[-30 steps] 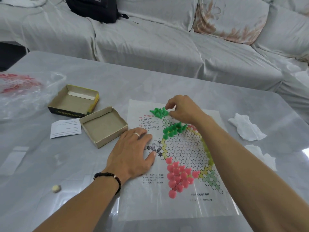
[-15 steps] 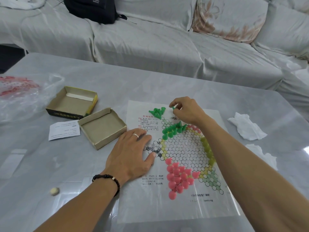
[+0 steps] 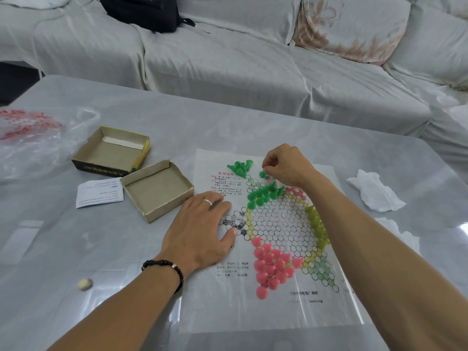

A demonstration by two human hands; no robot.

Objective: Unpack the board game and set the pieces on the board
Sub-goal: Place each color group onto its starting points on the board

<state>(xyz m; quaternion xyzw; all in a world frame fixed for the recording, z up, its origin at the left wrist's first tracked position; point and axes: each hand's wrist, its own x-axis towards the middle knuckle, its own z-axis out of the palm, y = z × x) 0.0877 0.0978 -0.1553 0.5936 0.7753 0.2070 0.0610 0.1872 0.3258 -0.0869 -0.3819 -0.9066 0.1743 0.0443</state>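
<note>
Green piece (image 3: 262, 174) is pinched in the right hand (image 3: 286, 165), fingers curled round it, over the far point of the paper board (image 3: 278, 312). Left hand (image 3: 200, 230) lies flat, fingers straight, pressing the board's left edge; it holds nothing.

On the board: a row of green pieces (image 3: 263, 193) stands along the far point, a loose green pile (image 3: 239, 167) lies just beyond it on the sheet's margin, pink pieces (image 3: 269, 266) fill the near point, yellow-green pieces (image 3: 317, 228) line the right side.

Step in hand, my read: seat the pinched piece on one of the empty circles at the far tip. Lower it straight down, base first, clear of the standing row, since a knuckle could topple the neighbours. Keep the left palm down; the sheet looks thin and would likely slide.

Around it: glossy grey table (image 3: 253, 127), two open box halves (image 3: 134, 171), a printed slip (image 3: 100, 192), a plastic bag (image 3: 38, 138), crumpled tissues (image 3: 374, 191). White-covered sofa (image 3: 253, 59) behind, black bag (image 3: 144, 10) on it.
</note>
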